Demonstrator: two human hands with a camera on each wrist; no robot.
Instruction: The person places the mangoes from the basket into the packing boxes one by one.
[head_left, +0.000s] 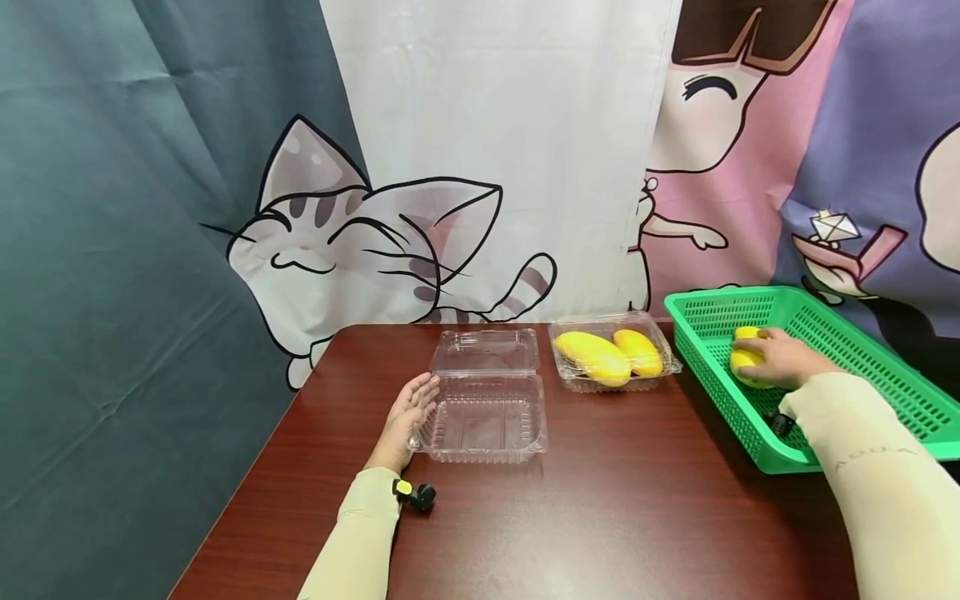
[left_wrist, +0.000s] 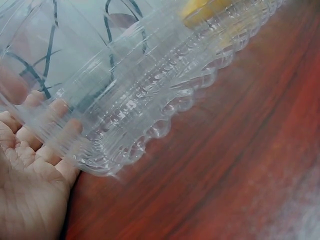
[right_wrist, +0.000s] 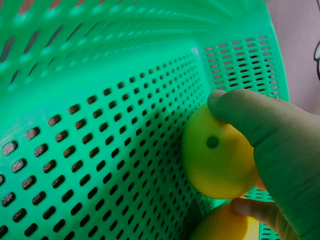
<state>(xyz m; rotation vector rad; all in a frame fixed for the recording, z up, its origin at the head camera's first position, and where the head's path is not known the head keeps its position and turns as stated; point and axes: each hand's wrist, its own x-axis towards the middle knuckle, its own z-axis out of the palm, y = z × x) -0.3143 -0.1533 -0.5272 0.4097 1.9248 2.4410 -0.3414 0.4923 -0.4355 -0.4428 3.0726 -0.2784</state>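
My right hand (head_left: 791, 358) is inside the green plastic basket (head_left: 712, 387), thumb and fingers around a yellow mango (right_wrist: 217, 160) with a dark spot on its end. Just below that fruit in the right wrist view is a second mango (right_wrist: 217, 227), with a fingertip against it. On the table, an open clear plastic clamshell box (head_left: 483, 421) stands with its lid (head_left: 486, 352) folded back. Along the box's left side rests my left hand (head_left: 408, 412), palm turned inward and fingers extended; its fingertips show through the clear wall in the left wrist view.
Another clear box (head_left: 566, 379), holding yellow mangoes (head_left: 596, 357), stands between the open box and the basket. The brown table (head_left: 600, 508) ends in front of a cartoon-printed curtain (head_left: 495, 100). Each wrist wears a small black camera.
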